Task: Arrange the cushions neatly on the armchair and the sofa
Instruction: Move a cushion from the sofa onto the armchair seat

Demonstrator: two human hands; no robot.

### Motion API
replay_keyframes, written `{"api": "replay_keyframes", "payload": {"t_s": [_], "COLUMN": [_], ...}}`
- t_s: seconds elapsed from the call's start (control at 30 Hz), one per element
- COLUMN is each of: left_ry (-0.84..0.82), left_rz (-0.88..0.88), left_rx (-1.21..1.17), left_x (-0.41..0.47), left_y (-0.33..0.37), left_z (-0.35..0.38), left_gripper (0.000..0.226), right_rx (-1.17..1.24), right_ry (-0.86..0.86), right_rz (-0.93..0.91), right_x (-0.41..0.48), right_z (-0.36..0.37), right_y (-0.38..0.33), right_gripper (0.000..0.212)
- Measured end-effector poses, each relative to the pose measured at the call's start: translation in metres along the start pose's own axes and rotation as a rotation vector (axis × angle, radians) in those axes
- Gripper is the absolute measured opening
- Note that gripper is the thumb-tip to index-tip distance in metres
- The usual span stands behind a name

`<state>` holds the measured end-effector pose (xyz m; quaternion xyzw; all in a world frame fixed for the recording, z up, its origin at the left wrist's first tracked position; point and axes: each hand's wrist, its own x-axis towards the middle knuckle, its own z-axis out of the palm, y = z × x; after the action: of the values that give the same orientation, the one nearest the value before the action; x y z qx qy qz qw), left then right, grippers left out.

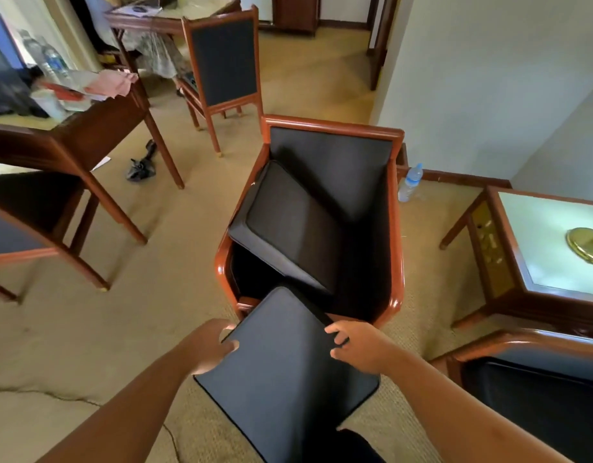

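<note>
Black cushion (281,372) gripped by both hands in front of the wooden armchair (397,235).
Left hand (209,345) closes on its 9 o'clock edge, right hand (362,345) on its 3 o'clock edge, fingers curled over the rim. At 12 o'clock, a second cushion (288,222) lies tilted in the armchair seat; a water bottle (411,182) stands at 2 o'clock.

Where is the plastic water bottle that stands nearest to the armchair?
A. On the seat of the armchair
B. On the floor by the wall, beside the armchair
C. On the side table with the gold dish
B: the water bottle stands on the carpet against the wall, right of the armchair.
</note>
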<state>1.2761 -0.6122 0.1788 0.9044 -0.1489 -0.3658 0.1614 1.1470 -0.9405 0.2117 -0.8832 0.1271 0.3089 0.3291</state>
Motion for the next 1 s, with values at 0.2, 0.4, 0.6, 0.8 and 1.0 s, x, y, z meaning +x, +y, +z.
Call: {"api": "replay_keyframes", "payload": {"t_s": [0.2,0.4,0.6,0.8,1.0], "left_ry": [-0.029,0.087,0.115,0.031,-0.035], "left_rz": [-0.018,0.009,0.022,0.084,0.090], "left_rx": [-0.083,-0.079,-0.088,-0.110,-0.236], "left_x": [0.040,0.090,0.189,0.307,0.362], "left_y": [0.020,0.025,0.004,-0.015,0.003], "left_z": [-0.018,-0.085,-0.162,-0.196,-0.193], "left_gripper": [0.057,0.053,0.060,0.090,0.123], "right_rx": [-0.006,0.023,0.162,0.413,0.596], "right_ry": [-0.052,0.020,0.117,0.369,0.358], "right_rz": [-0.010,-0.033,0.072,0.326,0.409], "right_x": [0.069,0.122,0.162,0.191,0.222], "right_z": [-0.046,-0.083,-0.090,-0.055,0.016], "right_y": [-0.005,-0.047,-0.070,-0.090,-0.141], "right_gripper": [0.051,0.048,0.045,0.040,0.040]}}
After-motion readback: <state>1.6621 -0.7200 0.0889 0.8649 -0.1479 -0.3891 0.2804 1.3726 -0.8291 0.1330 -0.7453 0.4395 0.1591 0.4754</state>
